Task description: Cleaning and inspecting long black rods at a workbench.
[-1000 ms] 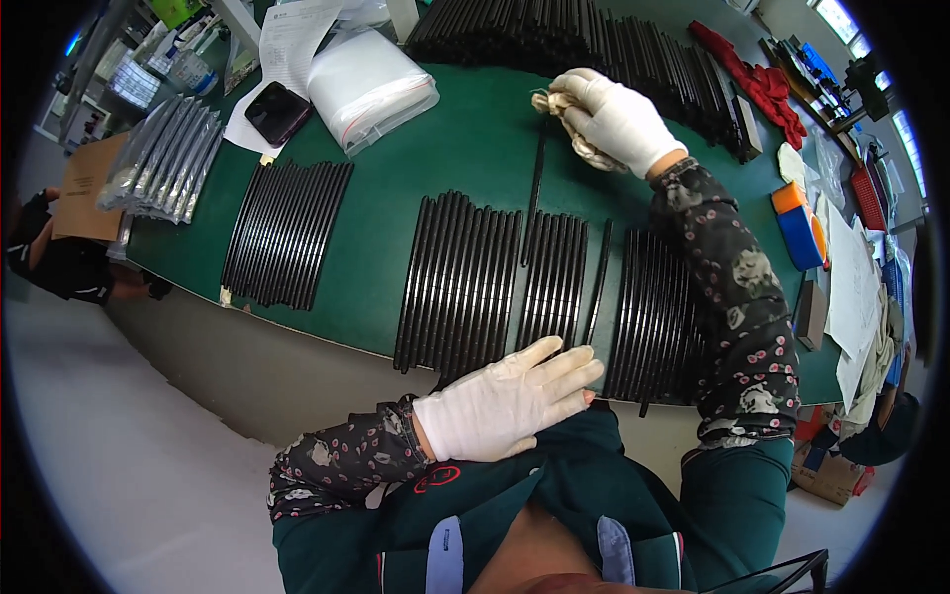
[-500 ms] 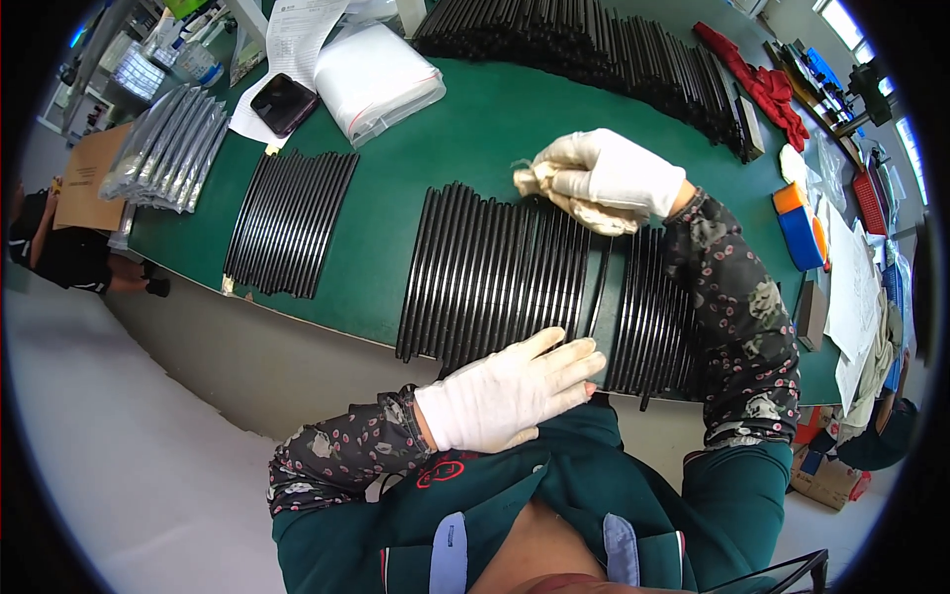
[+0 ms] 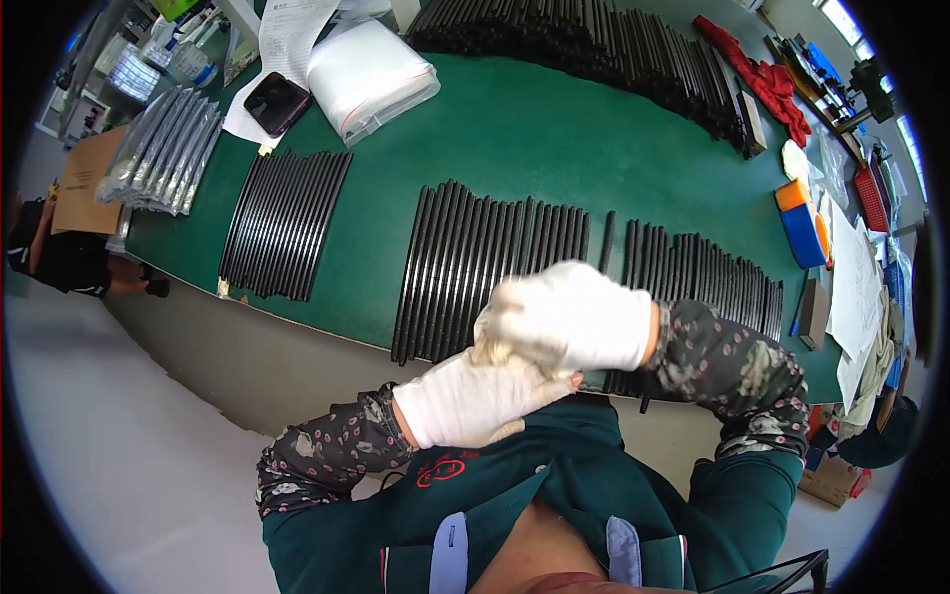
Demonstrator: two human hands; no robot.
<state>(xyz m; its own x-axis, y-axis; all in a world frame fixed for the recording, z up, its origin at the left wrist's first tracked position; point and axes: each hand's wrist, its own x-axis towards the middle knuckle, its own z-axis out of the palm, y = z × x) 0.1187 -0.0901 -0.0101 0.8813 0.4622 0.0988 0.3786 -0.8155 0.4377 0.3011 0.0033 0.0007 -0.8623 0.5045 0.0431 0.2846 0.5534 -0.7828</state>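
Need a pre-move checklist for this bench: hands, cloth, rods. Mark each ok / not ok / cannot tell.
1. Hands apart: not ok. The right hand overlaps the left hand.
2. Grip on the cloth: cannot tell. It shows between the hands, blurred.
3. Lone rod separate from its neighbours: ok at its far end; the near end is hidden.
4. Rod ends inside the near table edge: not ok. A protruding rod pokes past it.
5. Far-left rod batch untouched by either hand: ok.
6. Phone off the rods: ok.
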